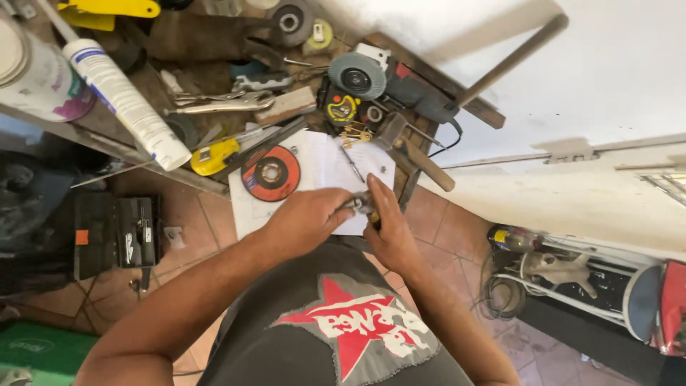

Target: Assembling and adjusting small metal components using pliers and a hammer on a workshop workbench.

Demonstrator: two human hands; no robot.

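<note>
Both my hands meet over a white sheet of paper (325,168) at the near edge of a cluttered workbench (214,68). My left hand (304,218) is closed around a small grey metal part (359,204). My right hand (388,229) pinches the same part from the right side, fingers curled on it. What the part is I cannot tell. A red and black cutting disc (271,173) lies on the paper just left of my hands.
An angle grinder (386,78), a hammer (418,154), a yellow tape measure (341,109), pliers (221,104) and a sealant tube (125,100) crowd the bench. A black tool case (114,236) sits on the tiled floor at left. Hoses and a rack stand at right.
</note>
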